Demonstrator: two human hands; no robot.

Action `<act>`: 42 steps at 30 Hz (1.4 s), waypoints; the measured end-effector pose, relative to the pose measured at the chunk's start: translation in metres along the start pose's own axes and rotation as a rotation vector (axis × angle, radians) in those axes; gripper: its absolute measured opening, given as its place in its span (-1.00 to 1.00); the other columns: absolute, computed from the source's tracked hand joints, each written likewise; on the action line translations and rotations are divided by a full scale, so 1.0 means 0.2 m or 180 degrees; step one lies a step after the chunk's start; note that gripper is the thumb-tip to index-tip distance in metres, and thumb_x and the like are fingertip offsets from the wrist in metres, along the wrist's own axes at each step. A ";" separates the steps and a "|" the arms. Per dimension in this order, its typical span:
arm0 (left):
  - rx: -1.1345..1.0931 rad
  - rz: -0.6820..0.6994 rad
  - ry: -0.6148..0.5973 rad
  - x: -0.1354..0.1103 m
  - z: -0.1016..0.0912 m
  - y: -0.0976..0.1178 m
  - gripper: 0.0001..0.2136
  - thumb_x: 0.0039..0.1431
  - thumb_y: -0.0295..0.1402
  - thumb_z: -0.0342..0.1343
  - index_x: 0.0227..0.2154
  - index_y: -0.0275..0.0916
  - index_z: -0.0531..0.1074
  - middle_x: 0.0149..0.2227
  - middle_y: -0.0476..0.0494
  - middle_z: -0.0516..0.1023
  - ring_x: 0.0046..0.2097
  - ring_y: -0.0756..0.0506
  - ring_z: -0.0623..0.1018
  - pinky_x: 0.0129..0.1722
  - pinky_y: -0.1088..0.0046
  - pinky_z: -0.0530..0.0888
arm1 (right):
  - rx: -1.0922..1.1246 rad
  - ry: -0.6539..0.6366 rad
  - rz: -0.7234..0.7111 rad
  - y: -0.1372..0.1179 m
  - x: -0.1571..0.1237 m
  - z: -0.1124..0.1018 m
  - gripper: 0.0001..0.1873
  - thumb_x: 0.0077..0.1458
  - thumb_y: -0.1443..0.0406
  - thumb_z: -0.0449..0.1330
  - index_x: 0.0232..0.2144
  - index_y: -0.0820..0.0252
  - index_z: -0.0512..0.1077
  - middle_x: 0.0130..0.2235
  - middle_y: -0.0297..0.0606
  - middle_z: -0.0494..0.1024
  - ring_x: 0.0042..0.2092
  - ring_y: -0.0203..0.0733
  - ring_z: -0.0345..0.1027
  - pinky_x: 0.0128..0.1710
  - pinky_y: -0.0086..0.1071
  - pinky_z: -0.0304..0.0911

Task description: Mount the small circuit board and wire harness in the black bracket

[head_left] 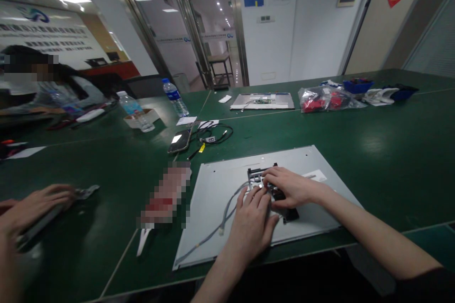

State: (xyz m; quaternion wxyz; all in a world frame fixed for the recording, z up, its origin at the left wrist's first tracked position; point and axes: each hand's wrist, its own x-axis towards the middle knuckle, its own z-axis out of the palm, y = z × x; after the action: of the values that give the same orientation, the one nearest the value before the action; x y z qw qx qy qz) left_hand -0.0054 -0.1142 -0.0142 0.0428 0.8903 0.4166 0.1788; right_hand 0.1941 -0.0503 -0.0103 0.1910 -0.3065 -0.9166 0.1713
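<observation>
A flat, pale display panel (209, 199) lies back side up on the table in front of me. Near its middle sits a metal bracket (254, 177) with black parts, and a grey cable (224, 215) runs from there towards the front left corner. My left hand (253, 220) rests over the bracket's near side, fingers bent, thumb stretched apart. From the right, my right hand (293, 187) reaches in with its fingers curled and thumb closed round the bracket's right part. The fingers cover much of the bracket, so their exact contact is hidden.
On the left, another person's hand (42, 203) is on a dark, long object. Left of the panel lies a blurred reddish packet (167, 194). Beyond are a phone (179, 141), a black cable (227, 139), two bottles (175, 97), another panel (245, 101) and a clear bag (327, 99).
</observation>
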 end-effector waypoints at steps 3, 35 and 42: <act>-0.0010 0.0017 0.0021 0.00 0.00 0.00 -0.68 0.18 -0.25 0.13 -0.02 -0.18 0.34 0.12 -0.20 0.39 0.21 -0.26 0.30 0.29 -0.02 0.04 | 0.0006 -0.0002 0.0017 0.00 0.00 0.00 -0.49 -0.06 0.20 0.33 -0.07 0.20 0.31 0.03 -0.05 0.35 0.06 0.04 0.20 0.05 -0.08 0.18; -0.0080 0.0011 0.0009 0.00 0.00 0.00 -0.66 0.18 -0.28 0.12 0.01 -0.19 0.32 0.13 -0.20 0.39 0.21 -0.25 0.30 0.29 -0.03 0.03 | -0.0156 0.0170 -0.0071 -0.02 0.01 0.01 -0.64 0.02 0.27 0.24 -0.10 0.20 0.33 -0.03 -0.08 0.42 -0.02 0.00 0.26 0.00 -0.12 0.16; -0.0043 0.0032 0.0085 0.00 0.01 0.00 -0.67 0.19 -0.29 0.12 0.01 -0.20 0.32 0.15 -0.21 0.37 0.22 -0.26 0.28 0.29 -0.03 0.05 | -0.0123 0.0165 -0.0074 -0.02 0.01 0.01 -0.62 0.03 0.27 0.24 -0.09 0.22 0.33 -0.03 -0.07 0.41 -0.01 0.00 0.24 0.00 -0.14 0.16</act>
State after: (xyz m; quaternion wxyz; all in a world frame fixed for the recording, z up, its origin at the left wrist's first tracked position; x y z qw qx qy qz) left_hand -0.0052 -0.1142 -0.0155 0.0423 0.8896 0.4114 0.1937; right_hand 0.1899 -0.0520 -0.0102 0.2107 -0.3038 -0.9180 0.1433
